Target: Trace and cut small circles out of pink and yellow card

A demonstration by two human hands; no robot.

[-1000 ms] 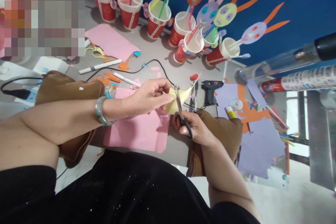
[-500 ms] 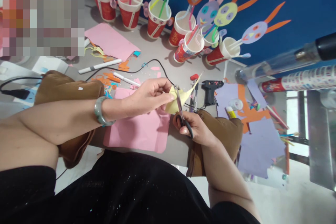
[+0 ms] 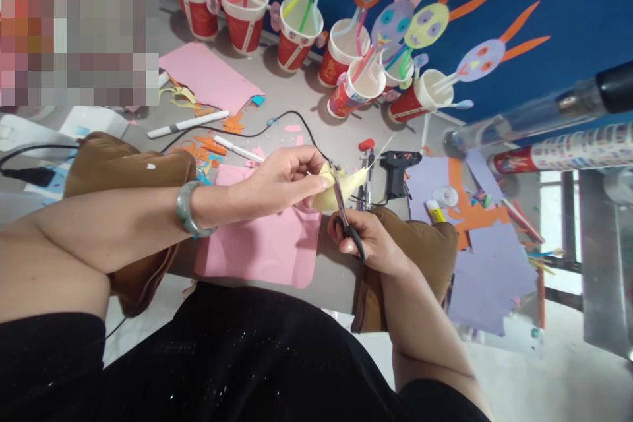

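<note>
My left hand (image 3: 291, 177) pinches a piece of yellow paper (image 3: 325, 200) between thumb and fingers. Black-handled scissors (image 3: 354, 237) are in my right hand (image 3: 368, 241), with fingers through the handles. Their blades lie across the yellow paper, right beside my left fingertips. A thin curled strip of the paper trails off to the upper right of the blades. Beneath my hands lies a pink sheet (image 3: 262, 247) on the grey table. Just beyond the scissors are a black glue gun (image 3: 395, 173) and some pens (image 3: 366, 178).
Red-and-white paper cups (image 3: 244, 26) with straw-and-paper faces line the blue wall. Orange scraps (image 3: 200, 148), white markers (image 3: 188, 125) and a black cable lie to the left. Purple paper (image 3: 489, 270) and a glue stick (image 3: 435, 211) are at right. Brown cushions (image 3: 133, 165) flank my arms.
The loose yellow strip has shifted and its thin tip now reaches further to the upper right. The scissors and right hand have moved very slightly; the left hand keeps its place.
</note>
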